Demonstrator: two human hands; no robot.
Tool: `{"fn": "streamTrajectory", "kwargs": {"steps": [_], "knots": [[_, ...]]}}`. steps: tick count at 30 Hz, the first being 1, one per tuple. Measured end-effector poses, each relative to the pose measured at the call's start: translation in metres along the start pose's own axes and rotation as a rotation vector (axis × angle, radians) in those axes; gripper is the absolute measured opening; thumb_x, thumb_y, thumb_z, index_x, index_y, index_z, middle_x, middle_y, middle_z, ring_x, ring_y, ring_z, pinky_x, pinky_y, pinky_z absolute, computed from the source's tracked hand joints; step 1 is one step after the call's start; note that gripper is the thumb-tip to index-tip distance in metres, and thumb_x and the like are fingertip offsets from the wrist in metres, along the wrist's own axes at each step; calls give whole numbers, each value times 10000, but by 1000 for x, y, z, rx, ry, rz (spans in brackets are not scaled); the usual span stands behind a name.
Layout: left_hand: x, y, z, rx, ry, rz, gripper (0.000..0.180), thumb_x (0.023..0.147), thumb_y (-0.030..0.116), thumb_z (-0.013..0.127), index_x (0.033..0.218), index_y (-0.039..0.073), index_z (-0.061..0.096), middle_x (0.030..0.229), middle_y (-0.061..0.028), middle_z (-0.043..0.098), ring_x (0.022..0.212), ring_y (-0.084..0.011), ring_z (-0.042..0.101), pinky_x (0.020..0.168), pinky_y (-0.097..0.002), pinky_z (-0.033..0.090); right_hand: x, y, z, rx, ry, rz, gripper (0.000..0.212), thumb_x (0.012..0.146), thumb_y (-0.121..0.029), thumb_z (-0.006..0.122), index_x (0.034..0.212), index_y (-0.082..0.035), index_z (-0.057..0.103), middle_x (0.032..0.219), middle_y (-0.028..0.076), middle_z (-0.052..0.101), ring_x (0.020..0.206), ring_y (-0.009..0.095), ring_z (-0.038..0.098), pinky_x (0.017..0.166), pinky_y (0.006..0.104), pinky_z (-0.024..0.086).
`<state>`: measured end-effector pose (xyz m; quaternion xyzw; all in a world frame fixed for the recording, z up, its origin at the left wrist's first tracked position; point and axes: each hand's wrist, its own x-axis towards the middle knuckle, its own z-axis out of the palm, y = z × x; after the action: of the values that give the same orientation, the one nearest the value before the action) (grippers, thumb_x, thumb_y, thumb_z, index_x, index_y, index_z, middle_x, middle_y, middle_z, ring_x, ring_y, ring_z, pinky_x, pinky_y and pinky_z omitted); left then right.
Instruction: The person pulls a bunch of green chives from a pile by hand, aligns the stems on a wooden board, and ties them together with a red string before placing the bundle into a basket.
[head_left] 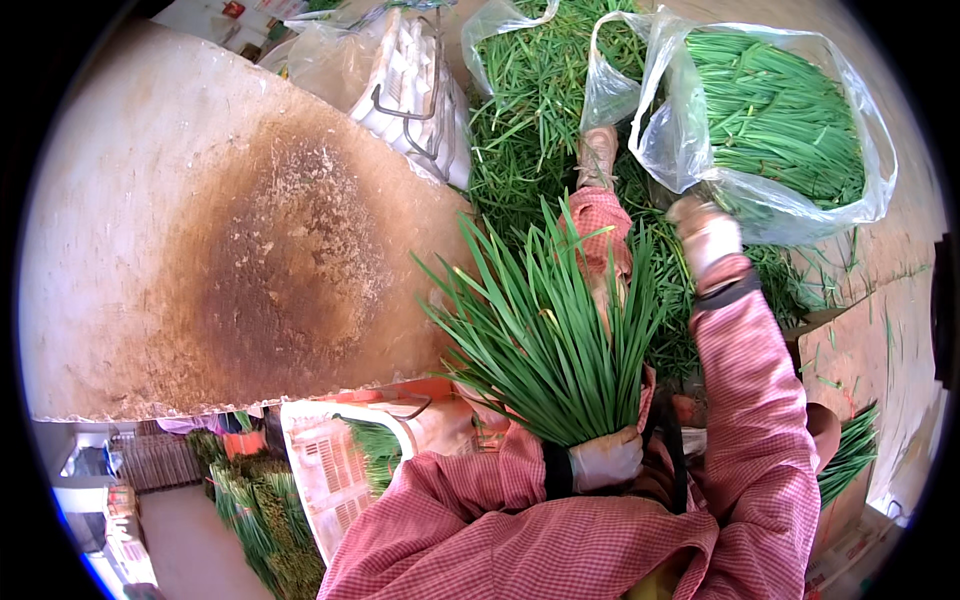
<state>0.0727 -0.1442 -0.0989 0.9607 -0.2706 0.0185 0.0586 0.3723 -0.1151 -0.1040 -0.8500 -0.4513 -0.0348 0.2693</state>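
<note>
I can't see the fingers of my left hand (605, 458). They are wrapped around the bottom of the bunch of green leaves (548, 325), and the ends of the stalks are tucked away inside my fist. The leaves stand in front of my knee and cover most of it. My right hand (706, 236) reaches into the heap of greens (530, 110), and its fingertips are lost among the blades. The clear plastic bag (770, 120) is crinkled, so its bottom is hard to make out. The cardboard box (850, 480) on my right is cut off by the dark rim.
</note>
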Motion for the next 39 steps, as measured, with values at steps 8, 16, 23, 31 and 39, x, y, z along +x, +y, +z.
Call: {"fn": "streamTrajectory", "kwargs": {"steps": [8,16,23,31,39], "knots": [[1,-4,3,-48,-4,24,115,678,210,491,678,118,561,730,-22,540,792,-191,508,807,-310,394,-76,-20,-5,-375,-506,-332,298,768,-84,466,1049,-138,546,617,68,532,514,217,532,483,330,463],[5,-7,-2,-2,-32,5,122,663,214,505,655,111,570,688,-3,539,750,-181,508,778,-300,391,15,-84,-18,-207,-202,-310,197,800,-141,458,893,-56,610,708,114,626,528,210,577,465,335,474],[6,-4,-6,-55,-68,17,141,672,222,500,642,107,575,688,-2,547,755,-176,512,764,-306,388,50,-26,4,443,-209,114,341,760,-114,558,1100,-105,546,1009,129,591,815,238,600,754,320,490],[3,-4,-7,34,-93,-9,150,657,222,506,642,112,607,707,-23,576,732,-192,521,754,-319,398,-23,-141,-22,22,-469,-386,472,581,-393,709,984,-162,633,1410,106,186,1283,377,138,983,535,203],[3,-4,-1,-57,-108,38,134,655,222,515,651,120,602,707,-13,572,747,-185,519,765,-302,387,-48,-112,17,-154,123,-559,267,725,-331,582,900,-130,601,1101,31,556,1093,241,460,909,380,374]]}}
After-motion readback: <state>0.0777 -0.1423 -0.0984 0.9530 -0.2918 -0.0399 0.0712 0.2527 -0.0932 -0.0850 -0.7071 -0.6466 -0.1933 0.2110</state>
